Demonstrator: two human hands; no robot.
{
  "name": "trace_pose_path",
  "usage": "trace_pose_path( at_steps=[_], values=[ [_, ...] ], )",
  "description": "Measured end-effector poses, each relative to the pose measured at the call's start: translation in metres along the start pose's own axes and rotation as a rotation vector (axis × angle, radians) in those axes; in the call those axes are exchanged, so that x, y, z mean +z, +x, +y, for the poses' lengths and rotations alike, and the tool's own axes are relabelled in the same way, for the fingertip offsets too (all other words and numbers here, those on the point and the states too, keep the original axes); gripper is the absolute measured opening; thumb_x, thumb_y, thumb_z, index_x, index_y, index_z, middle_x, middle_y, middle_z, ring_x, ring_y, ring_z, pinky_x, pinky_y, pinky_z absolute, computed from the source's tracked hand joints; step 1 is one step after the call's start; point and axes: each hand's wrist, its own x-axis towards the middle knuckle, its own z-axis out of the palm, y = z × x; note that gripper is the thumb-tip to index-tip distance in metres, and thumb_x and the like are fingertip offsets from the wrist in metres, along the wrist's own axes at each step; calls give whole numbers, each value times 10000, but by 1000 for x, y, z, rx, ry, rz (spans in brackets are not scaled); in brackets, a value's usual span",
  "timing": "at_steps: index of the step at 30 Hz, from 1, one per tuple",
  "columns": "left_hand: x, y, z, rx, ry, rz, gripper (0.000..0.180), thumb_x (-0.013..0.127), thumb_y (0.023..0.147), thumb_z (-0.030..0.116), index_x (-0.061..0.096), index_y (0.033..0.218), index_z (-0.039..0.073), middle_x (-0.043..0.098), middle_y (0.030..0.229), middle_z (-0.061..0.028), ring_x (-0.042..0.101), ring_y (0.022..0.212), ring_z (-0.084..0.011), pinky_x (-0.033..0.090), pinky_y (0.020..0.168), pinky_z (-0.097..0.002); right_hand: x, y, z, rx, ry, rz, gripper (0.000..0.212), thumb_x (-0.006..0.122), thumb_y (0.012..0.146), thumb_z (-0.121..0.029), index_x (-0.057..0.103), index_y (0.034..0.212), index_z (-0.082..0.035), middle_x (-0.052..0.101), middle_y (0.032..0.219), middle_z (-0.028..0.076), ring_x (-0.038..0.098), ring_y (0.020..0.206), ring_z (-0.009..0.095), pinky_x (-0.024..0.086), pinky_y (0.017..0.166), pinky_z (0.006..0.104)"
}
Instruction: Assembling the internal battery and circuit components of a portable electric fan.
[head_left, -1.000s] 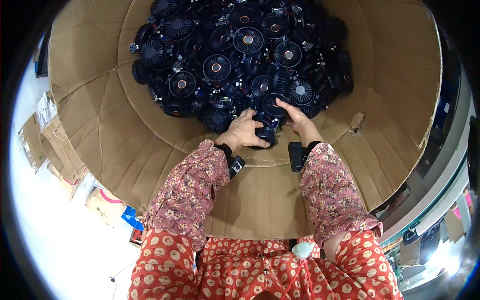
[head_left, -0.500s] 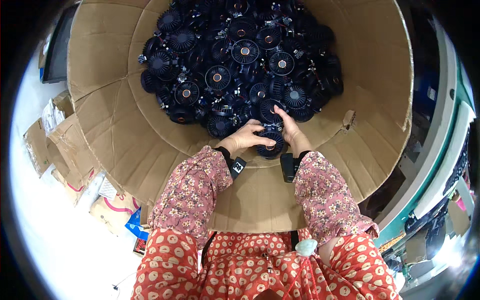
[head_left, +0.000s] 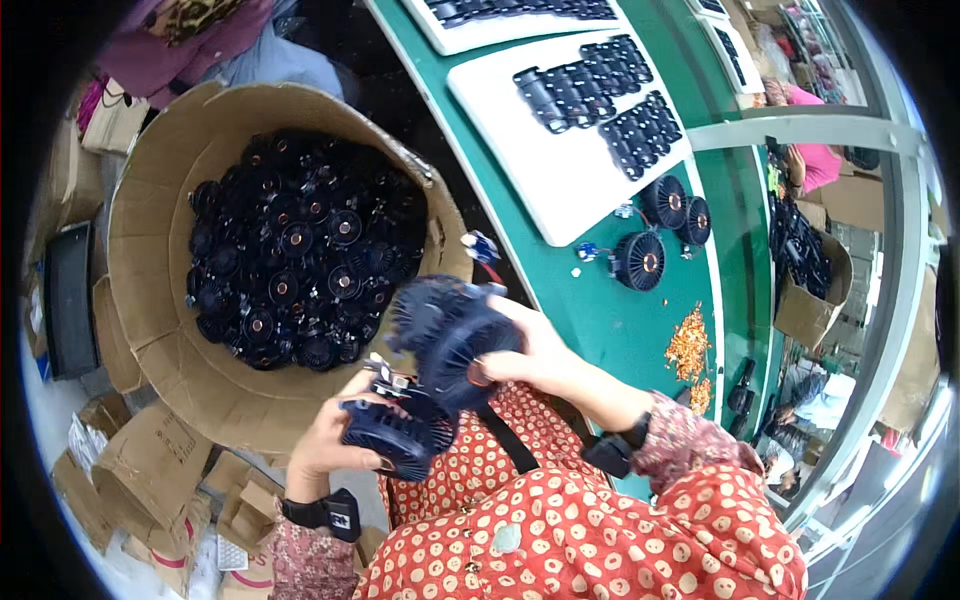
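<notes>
In front of my body, my left hand [head_left: 322,440] is closed round a small black fan [head_left: 388,438] with ribbed sides and a little connector board on top. Beside it, my right hand [head_left: 548,352] grips more small black fans [head_left: 465,345], at least two pressed together, with a wire and a blue-white connector [head_left: 480,247] sticking up. The fans in both hands nearly touch. A heap of similar fans [head_left: 300,240], some with copper-coloured centres, lies in a large round-walled cardboard box [head_left: 165,340] at the left.
A green workbench [head_left: 600,310] runs along the right, bearing several loose fans [head_left: 640,260], a white tray [head_left: 560,190] of black parts and a pile of small orange-copper pieces [head_left: 688,345]. Opened cartons [head_left: 150,470] stand lower left. One person [head_left: 190,60] is beyond the box, another [head_left: 822,165] far right.
My hands have come up out of the box, now carrying several fans. The view has turned right, so the box sits at the left and the green workbench shows.
</notes>
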Motion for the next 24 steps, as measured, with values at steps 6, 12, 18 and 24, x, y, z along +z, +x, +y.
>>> trace_pose_path(
  at_steps=[6,12,18,24],
  values=[
    [173,136,0,164,352,-120,661,898,649,414,693,1128,8,471,1344,-196,478,1286,-339,386,1081,-404,-135,-182,-29,-40,-289,731,716,854,729,-291,544,1293,21,465,1429,179,491,1296,259,381,1091,382],
    [251,228,-20,87,624,-48,678,885,698,413,671,1185,-7,426,1391,-216,441,1312,-349,392,1089,-441,-207,-187,-32,-6,-760,900,619,861,704,-318,614,1150,34,380,1484,286,414,1369,385,336,1128,423],
    [260,235,-37,141,471,-50,672,867,693,436,681,1163,-6,400,1490,-262,386,1393,-393,321,1143,-452,-240,-191,-7,-177,-317,761,606,836,761,-307,627,1211,41,513,1406,196,518,1279,268,422,1060,388],
    [210,219,-14,143,614,93,599,864,695,361,680,1119,-20,521,1313,-152,522,1218,-302,435,1032,-401,-255,-219,23,-365,333,839,546,658,924,-251,490,1348,51,630,1257,153,637,1129,239,521,978,370]
  ],
)
